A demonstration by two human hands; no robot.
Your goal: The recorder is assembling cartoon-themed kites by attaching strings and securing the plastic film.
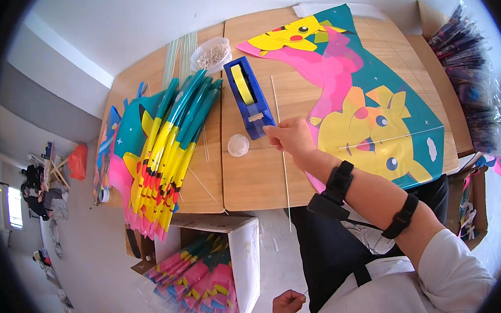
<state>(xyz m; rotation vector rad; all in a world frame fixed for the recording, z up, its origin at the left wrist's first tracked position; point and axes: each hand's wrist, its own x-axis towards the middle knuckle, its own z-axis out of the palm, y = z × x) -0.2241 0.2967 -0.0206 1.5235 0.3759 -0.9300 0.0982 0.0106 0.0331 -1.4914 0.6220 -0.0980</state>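
Observation:
My right hand (293, 136) reaches over the table to the front end of a blue tape dispenser (264, 115). Its thumb and forefinger are pinched at the cutting end, on the clear tape there. A thin white rod (282, 183) runs beneath this hand and sticks out past the table's near edge. To the right lies a kite sheet (426, 117), teal and pink with yellow cartoon figures; another thin rod (393, 137) lies across it. Low in the picture, my left hand (288, 307) is closed beside my leg; what its fingers hold is too small to make out.
Rolled kites (175, 149) are heaped on the left of the table (252, 185). Behind them stand a tub of small pieces (212, 55) and pale rods (187, 54). A small white disc (238, 145) lies near the dispenser. Below, a carton (247, 271) holds more kites; bagged bundles (469, 80) line the right.

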